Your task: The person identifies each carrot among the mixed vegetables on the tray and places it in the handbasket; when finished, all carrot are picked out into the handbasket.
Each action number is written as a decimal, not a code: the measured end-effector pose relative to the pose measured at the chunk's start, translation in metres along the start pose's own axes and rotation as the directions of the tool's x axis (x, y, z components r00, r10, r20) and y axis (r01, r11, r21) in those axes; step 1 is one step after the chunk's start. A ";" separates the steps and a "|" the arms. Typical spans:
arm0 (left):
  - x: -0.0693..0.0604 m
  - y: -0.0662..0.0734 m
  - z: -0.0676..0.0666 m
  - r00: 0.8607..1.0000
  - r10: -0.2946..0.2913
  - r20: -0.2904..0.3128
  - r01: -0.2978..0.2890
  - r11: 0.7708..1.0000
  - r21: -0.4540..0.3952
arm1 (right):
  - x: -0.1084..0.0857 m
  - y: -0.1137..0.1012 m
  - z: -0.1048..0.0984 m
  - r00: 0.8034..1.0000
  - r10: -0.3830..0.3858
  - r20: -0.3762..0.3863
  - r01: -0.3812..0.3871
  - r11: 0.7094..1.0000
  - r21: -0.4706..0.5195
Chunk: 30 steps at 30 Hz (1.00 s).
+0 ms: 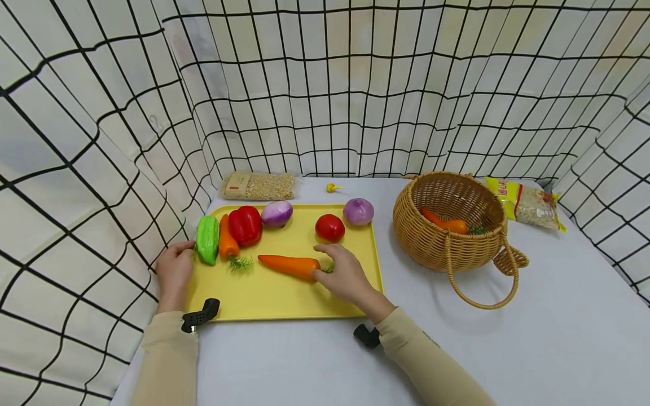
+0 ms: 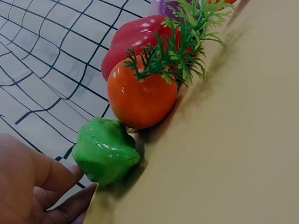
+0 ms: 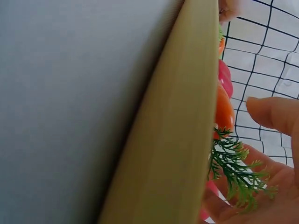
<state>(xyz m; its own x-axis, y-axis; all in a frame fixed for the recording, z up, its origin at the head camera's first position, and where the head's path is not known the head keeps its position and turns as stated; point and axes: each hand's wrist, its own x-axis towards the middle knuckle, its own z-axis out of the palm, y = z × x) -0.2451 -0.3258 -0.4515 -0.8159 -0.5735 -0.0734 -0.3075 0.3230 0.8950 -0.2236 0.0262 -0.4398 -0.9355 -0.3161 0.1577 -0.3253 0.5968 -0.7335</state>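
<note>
My left hand (image 1: pixel 175 272) is at the left edge of the yellow tray (image 1: pixel 264 304), its fingers curled at the rim beside a ridged green vegetable (image 1: pixel 207 239). Near the tray's middle lies a carrot (image 1: pixel 289 265), tip to the left. Over its leafy end is my right hand (image 1: pixel 346 275), thumb and fingers spread apart; the right wrist view shows the green leaves (image 3: pixel 238 172) between them. Next to the green vegetable are a second carrot (image 1: pixel 227 239), a red bell pepper (image 1: pixel 246 225) and a purple-and-white vegetable (image 1: pixel 276 213). A tomato (image 1: pixel 330 228) and a purple onion (image 1: pixel 358 211) sit at the back right.
Right of the tray stands a wicker basket (image 1: pixel 421 242) with carrots (image 1: pixel 454 226) inside, its handle (image 1: pixel 482 306) hanging forward. Behind are a bag of grains (image 1: pixel 259 186), a small yellow object (image 1: pixel 332 187) and a yellow-topped bag (image 1: pixel 528 204). Netted white walls (image 1: pixel 330 113) enclose the table.
</note>
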 end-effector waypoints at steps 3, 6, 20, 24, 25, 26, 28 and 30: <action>0.001 0.000 0.000 1.000 -0.009 0.009 0.009 1.000 -0.002 | 0.001 0.003 0.002 1.000 0.005 0.021 -0.005 1.000 -0.006; 0.001 0.000 0.000 1.000 -0.019 0.010 0.019 1.000 -0.001 | 0.000 0.006 0.004 0.999 0.027 0.027 -0.027 1.000 -0.001; 0.001 0.000 0.001 1.000 -0.019 0.003 0.019 1.000 -0.002 | -0.004 0.018 -0.001 0.996 0.081 -0.043 -0.080 0.997 0.021; 0.001 0.000 0.002 1.000 -0.018 0.006 0.018 1.000 0.002 | -0.006 0.021 -0.003 0.992 0.097 -0.075 -0.096 0.995 0.023; 0.001 0.000 0.002 1.000 -0.017 0.005 0.017 1.000 0.002 | -0.007 0.022 -0.004 0.992 0.098 -0.085 -0.097 0.995 0.022; 0.001 0.000 0.002 1.000 -0.017 0.003 0.017 1.000 0.003 | -0.007 0.024 -0.004 0.991 0.099 -0.092 -0.098 0.995 0.020; 0.001 0.000 0.001 1.000 -0.013 -0.004 0.013 1.000 0.007 | -0.007 0.026 -0.005 0.989 0.100 -0.105 -0.098 0.995 0.023; 0.001 0.001 0.001 1.000 -0.011 -0.007 0.011 1.000 0.008 | -0.006 0.028 -0.006 0.988 0.106 -0.111 -0.102 0.994 0.034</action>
<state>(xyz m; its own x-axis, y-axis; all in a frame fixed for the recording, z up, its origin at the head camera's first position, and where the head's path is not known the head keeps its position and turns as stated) -0.2471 -0.3254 -0.4514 -0.8090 -0.5823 -0.0799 -0.3201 0.3226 0.8908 -0.2275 0.0497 -0.4572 -0.9741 -0.1677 0.1516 -0.2228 0.6004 -0.7680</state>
